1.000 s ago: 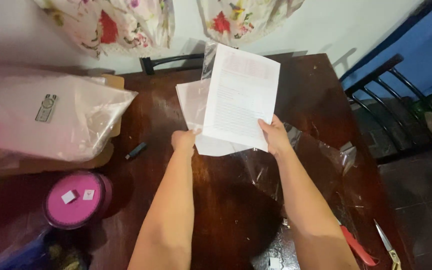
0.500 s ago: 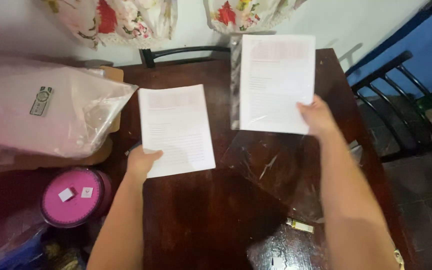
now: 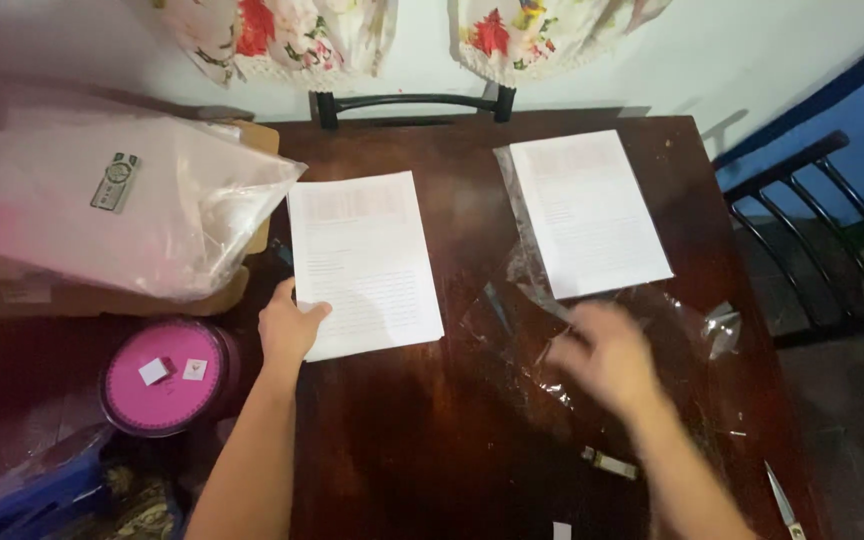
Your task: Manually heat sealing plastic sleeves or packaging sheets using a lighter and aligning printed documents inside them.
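Fingers of left hand loosely curled, thumb and fingertips pressing lower left corner of near printed sheet. Right hand blurred above crinkled clear plastic sleeve, finger spread impossible to tell, touching nothing visibly. Left of fingers, round pink tin bearing two small white stickers. Beyond, translucent plastic bag with small green-and-white label atop cardboard box. Farther right, second printed sheet flat on dark wooden table.
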